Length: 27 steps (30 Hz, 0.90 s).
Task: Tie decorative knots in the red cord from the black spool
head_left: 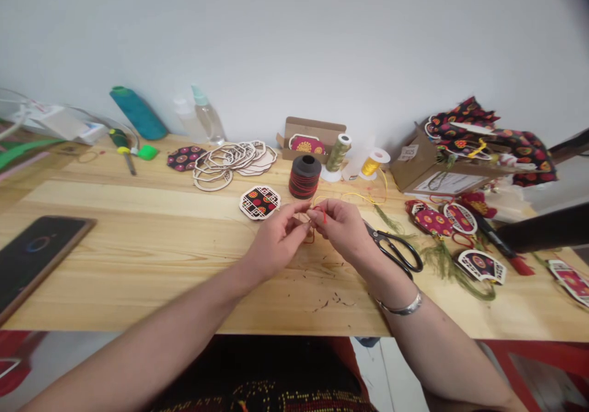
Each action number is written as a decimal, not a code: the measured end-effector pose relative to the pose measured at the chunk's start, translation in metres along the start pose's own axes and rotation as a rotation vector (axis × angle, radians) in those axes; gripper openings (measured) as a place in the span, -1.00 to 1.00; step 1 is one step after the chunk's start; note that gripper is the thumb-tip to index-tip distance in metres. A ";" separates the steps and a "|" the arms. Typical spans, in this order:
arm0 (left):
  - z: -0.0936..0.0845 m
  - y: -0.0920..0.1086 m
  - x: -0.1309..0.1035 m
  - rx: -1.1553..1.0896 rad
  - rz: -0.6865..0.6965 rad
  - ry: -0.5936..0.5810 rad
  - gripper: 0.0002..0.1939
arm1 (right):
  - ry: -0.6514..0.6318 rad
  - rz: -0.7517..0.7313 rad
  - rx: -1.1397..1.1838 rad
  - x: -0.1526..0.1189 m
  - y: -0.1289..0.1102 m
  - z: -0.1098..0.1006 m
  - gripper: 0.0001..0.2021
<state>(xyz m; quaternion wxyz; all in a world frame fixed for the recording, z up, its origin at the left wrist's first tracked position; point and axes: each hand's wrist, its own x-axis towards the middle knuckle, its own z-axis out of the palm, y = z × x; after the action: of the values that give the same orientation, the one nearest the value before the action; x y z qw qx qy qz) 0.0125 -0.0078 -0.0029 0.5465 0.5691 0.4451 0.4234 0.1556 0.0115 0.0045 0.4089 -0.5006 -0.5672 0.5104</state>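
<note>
Both hands meet over the middle of the wooden table, fingertips pinched close together. A thin red cord (pixel 324 216) runs between the fingers of my right hand (pixel 339 225), and a loop of it hangs below. My left hand (pixel 281 235) pinches the same cord from the other side; the exact grip is partly hidden by the fingers. Just behind them stands a black spool (pixel 305 176) wound with dark and red thread. To the left of the spool lies a wood-framed patterned ornament (pixel 259 203). Black-handled scissors (pixel 396 249) rest beside my right wrist.
Wooden frames (pixel 234 162), a green thread cone (pixel 339 152) and a yellow spool (pixel 372 164) line the back. Rightward are a cardboard box (pixel 427 167) of patterned fabric and tasselled ornaments (pixel 481 266). A phone (pixel 39 255) lies left; a teal cone (pixel 138 113) leans on the wall.
</note>
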 end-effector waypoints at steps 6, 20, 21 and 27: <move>0.000 0.006 0.001 0.035 0.009 0.064 -0.80 | 0.040 -0.012 -0.071 0.001 -0.001 0.000 -0.77; -0.009 0.001 0.006 -0.074 -0.143 0.012 -0.77 | -0.089 0.106 0.133 0.001 -0.006 -0.006 -0.68; -0.010 0.001 0.006 -0.098 -0.160 -0.008 -0.77 | -0.091 0.114 0.128 0.000 -0.008 -0.007 -0.68; -0.012 0.001 0.009 -0.231 -0.291 -0.074 -0.83 | -0.163 0.184 0.155 -0.001 -0.013 -0.010 -0.70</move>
<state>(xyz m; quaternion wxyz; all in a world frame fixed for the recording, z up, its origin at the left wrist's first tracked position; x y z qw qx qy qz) 0.0029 0.0043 -0.0009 0.6798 0.4473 0.4506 0.3670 0.1638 0.0123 0.0189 0.3502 -0.4743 -0.5090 0.6271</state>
